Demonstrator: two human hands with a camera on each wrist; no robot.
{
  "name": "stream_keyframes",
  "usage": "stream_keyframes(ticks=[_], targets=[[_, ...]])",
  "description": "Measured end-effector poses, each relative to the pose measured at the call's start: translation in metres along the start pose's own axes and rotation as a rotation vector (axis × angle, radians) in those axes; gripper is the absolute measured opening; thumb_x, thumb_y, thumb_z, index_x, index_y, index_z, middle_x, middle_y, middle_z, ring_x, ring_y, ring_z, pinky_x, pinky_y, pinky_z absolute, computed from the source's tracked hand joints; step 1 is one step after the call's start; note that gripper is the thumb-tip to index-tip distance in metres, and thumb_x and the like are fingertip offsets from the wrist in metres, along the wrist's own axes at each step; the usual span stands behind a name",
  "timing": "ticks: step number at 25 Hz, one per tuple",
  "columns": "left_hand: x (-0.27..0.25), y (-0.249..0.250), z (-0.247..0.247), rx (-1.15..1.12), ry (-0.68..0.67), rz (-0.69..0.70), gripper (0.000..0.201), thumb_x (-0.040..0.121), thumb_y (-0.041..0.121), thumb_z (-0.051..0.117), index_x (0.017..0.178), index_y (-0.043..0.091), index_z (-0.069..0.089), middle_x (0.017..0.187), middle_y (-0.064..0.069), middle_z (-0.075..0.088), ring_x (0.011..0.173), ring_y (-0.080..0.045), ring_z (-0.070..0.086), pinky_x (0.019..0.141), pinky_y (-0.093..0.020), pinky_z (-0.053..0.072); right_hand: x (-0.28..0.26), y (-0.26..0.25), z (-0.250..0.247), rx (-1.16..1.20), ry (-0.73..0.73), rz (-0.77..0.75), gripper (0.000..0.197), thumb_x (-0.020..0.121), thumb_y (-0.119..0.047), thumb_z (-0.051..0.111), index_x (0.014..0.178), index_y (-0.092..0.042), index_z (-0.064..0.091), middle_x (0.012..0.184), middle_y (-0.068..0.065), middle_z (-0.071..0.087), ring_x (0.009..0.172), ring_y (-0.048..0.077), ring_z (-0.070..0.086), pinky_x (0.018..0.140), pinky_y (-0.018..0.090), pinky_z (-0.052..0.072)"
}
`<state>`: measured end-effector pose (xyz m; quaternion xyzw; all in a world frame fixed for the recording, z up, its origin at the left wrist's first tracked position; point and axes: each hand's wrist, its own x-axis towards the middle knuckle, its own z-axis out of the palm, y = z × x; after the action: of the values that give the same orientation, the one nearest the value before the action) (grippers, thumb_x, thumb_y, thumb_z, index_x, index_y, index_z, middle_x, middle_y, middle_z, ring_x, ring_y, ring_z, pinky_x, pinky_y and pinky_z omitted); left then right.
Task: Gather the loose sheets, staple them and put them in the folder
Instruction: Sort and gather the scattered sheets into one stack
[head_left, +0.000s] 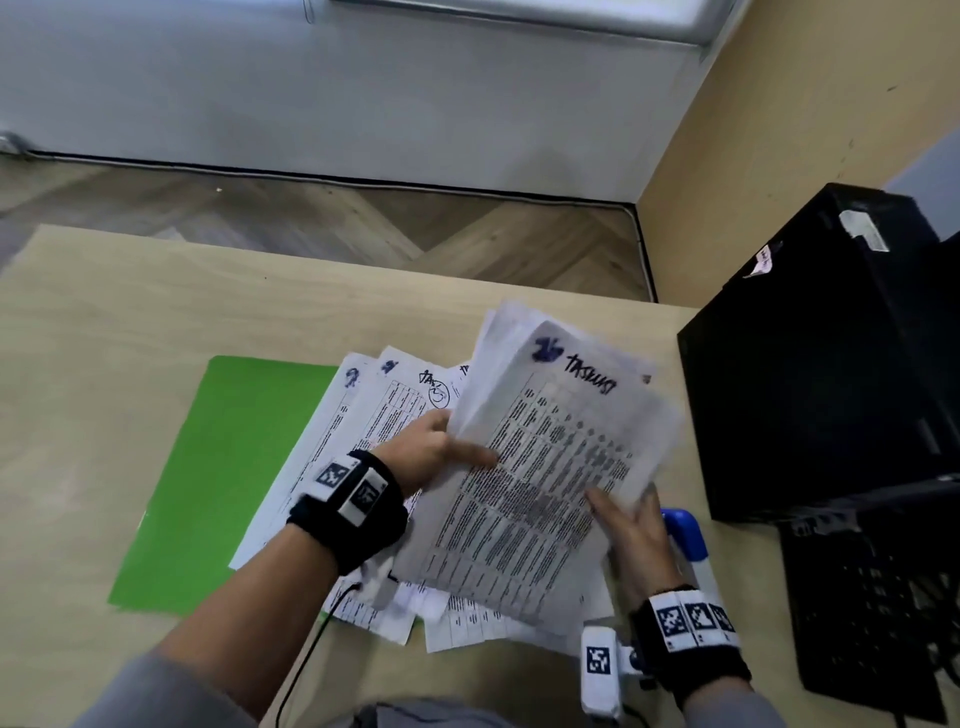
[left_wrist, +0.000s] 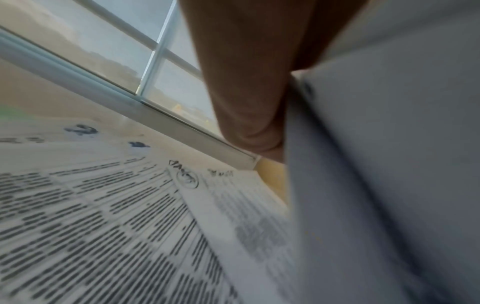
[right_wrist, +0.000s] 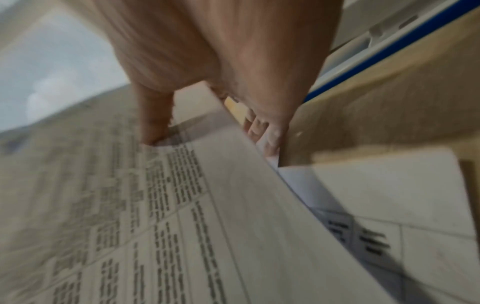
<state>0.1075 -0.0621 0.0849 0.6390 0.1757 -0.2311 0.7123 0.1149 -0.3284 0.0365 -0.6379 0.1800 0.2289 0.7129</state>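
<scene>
Both hands hold a bundle of printed sheets (head_left: 545, 457) lifted off the desk. My left hand (head_left: 441, 452) pinches the bundle's left edge, thumb on top. My right hand (head_left: 623, 525) pinches the right edge, thumb on the print and fingers under; in the right wrist view the thumb (right_wrist: 153, 123) presses the bundle (right_wrist: 182, 226). More loose sheets (head_left: 363, 421) lie fanned on the desk below, also shown in the left wrist view as loose sheets (left_wrist: 103, 226). A green folder (head_left: 218, 478) lies flat to their left. A blue and white stapler (head_left: 691, 545) sits behind my right hand.
A black computer tower (head_left: 810, 374) stands at the desk's right, with a black keyboard (head_left: 872, 608) in front of it. The wooden desk (head_left: 104, 338) ends at a far edge above a parquet floor. A thin black cable (head_left: 311, 639) runs from my left wristband.
</scene>
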Motion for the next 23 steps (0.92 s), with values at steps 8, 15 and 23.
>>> stream_keyframes(ticks=[8, 15, 23], targets=[[0.005, -0.006, 0.021, 0.163, -0.067, -0.036, 0.038, 0.078, 0.017, 0.078, 0.107, 0.000, 0.060, 0.100, -0.013, 0.069, 0.091, -0.030, 0.068, 0.088, -0.043, 0.055, 0.005, -0.026, 0.005, -0.165, 0.038, -0.104, 0.025, 0.087, -0.009, 0.069, 0.112, -0.011, 0.067, 0.102, 0.010, 0.076, 0.101, 0.033, 0.071, 0.083, 0.041, 0.057], [0.039, -0.035, 0.006, 0.275, 0.531, -0.197, 0.034, 0.083, 0.031, 0.073, 0.095, 0.002, 0.061, 0.092, -0.010, 0.065, 0.080, -0.024, 0.061, 0.079, -0.036, 0.053, 0.087, -0.058, 0.020, -1.059, 0.027, -0.186, 0.050, 0.088, -0.025, 0.070, 0.132, -0.006, 0.056, 0.133, 0.008, 0.056, 0.111, 0.030, 0.060, 0.094, 0.033, 0.050], [0.043, -0.038, 0.002, -0.042, 0.565, -0.176, 0.034, 0.079, 0.016, 0.077, 0.102, -0.004, 0.063, 0.106, -0.016, 0.067, 0.102, -0.033, 0.065, 0.091, -0.045, 0.052, 0.117, -0.053, 0.027, -1.017, 0.030, -0.133, 0.056, 0.075, -0.030, 0.080, 0.122, -0.016, 0.054, 0.124, 0.014, 0.063, 0.108, 0.029, 0.062, 0.098, 0.042, 0.049]])
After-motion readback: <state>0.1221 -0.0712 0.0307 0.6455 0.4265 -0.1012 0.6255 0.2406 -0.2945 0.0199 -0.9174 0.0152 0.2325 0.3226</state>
